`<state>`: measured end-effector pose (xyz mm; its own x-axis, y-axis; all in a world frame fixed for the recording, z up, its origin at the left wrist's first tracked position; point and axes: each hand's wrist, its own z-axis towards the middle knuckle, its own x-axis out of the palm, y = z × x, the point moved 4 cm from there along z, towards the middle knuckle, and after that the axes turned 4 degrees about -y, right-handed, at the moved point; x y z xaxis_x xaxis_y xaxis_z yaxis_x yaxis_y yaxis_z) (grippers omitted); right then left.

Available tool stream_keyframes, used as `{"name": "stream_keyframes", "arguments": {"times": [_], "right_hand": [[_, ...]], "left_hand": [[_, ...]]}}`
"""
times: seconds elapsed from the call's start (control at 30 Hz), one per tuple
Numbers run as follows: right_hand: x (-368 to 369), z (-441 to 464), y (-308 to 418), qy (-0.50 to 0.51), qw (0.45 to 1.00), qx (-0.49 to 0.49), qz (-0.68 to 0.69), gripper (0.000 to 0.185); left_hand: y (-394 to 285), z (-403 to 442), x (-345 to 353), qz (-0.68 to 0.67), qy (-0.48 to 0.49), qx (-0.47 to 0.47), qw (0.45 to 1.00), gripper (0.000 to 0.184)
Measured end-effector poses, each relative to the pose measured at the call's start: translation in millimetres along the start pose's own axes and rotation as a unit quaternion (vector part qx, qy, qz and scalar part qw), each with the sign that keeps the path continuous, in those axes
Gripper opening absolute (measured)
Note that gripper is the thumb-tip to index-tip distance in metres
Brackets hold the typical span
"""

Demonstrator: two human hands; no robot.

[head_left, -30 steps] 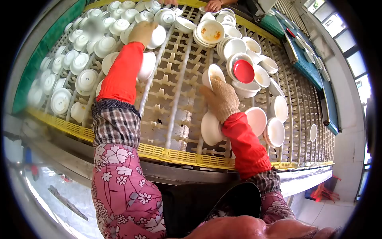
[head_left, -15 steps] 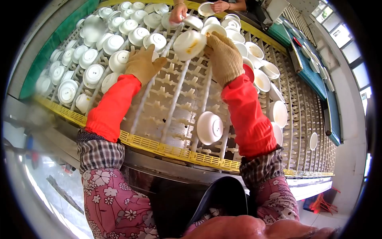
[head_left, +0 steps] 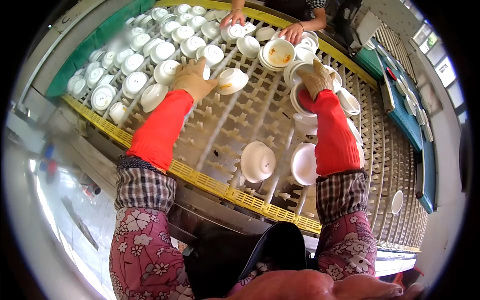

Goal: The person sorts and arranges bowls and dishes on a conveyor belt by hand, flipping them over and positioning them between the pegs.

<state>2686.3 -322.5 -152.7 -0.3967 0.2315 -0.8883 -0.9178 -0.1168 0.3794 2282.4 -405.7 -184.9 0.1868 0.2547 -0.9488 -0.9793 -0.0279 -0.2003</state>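
along the left, a green side wall borders rows of upturned white bowls, bases up, so nothing shows in them. the left hand, gloved, is spread and released at the edge of these rows. just beside its thumb, a stained bowl lies tilted, base mostly upward, on the pegged conveyor; whether they touch i cannot tell.

at the far edge, a co-worker's hand is on one upturned bowl; the co-worker's other hand is at the stacks. a lone bowl sits near the close edge, base showing.

further right, a nested stack is topped by a bowl with orange residue inside. beside it, a red bowl sits within a white one, partly covered by the right hand. that gloved hand is over the stacked bowls; i cannot tell if it grips a rim.

the step in hand looks like separating stacked bowls and turning them over; lifting one would call for fingertips under a single rim.

far right, a blue belt carries pale dishes.
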Motion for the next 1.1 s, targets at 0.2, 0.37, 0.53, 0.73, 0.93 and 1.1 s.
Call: {"name": "stream_keyframes", "arguments": {"times": [0.2,0.37,0.53,0.73,0.93,1.1], "right_hand": [[19.2,-4.3,-50.3,-0.01,0.995,-0.065,-0.078,0.05],[27.2,-58.4,-51.4,0.064,0.965,-0.04,0.253,0.039],[15.6,-149.9,22.7,0.171,0.929,-0.182,0.274,0.037],[-34.2,-218.2,61.7,0.147,0.951,-0.157,0.222,0.046],[-60.5,-280.0,72.4,0.048,0.926,-0.364,0.089,0.073],[-60.8,-282.5,71.8,0.17,0.949,-0.261,0.043,0.048]], "left_hand": [[-17.7,-23.1,-4.6,0.055,-0.073,0.119,0.989,0.064],[-13.5,-18.4,-9.4,0.004,0.043,0.12,0.992,0.075],[-52.8,-57.5,-45.7,0.034,0.059,0.144,0.987,0.08],[-98.5,-128.6,-75.1,-0.099,-0.032,0.298,0.949,0.077],[-114.8,-136.1,-29.0,-0.112,0.001,0.323,0.94,0.05],[-137.8,-162.7,-40.9,-0.059,0.117,0.344,0.93,0.051]]}}
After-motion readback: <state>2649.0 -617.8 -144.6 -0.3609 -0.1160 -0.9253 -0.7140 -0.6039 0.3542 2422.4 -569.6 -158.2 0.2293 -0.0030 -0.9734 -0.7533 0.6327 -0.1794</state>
